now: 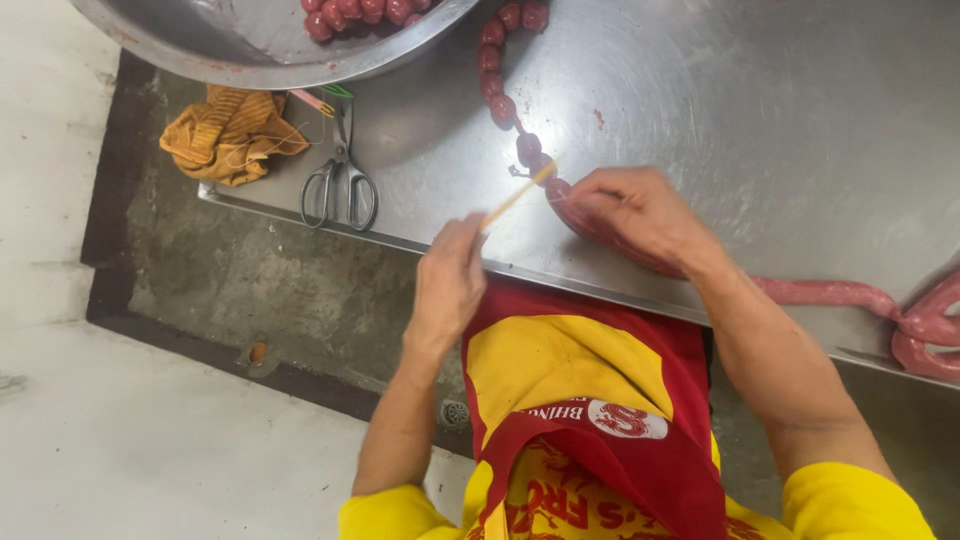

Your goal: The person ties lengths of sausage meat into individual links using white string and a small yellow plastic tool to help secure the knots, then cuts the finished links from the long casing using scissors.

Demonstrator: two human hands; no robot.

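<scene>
Steel table [760,110] fills the upper right of my view; on it a red sausage rope [830,293] runs from the far right edge under my right hand [630,212]; right hand is clamped down on the sausage, fingers curled over it; left hand [450,280] is pinched shut on a yellow string [515,198], pulled taut toward the sausage at the knot point; beyond that a chain of small tied links [500,75] leads up toward the metal bowl [250,50], which holds more links; scissors [340,180] lie flat near the table's front edge, just beside an orange cloth [232,135]; whether the string is already looped round the casing I can't tell, too small.
</scene>
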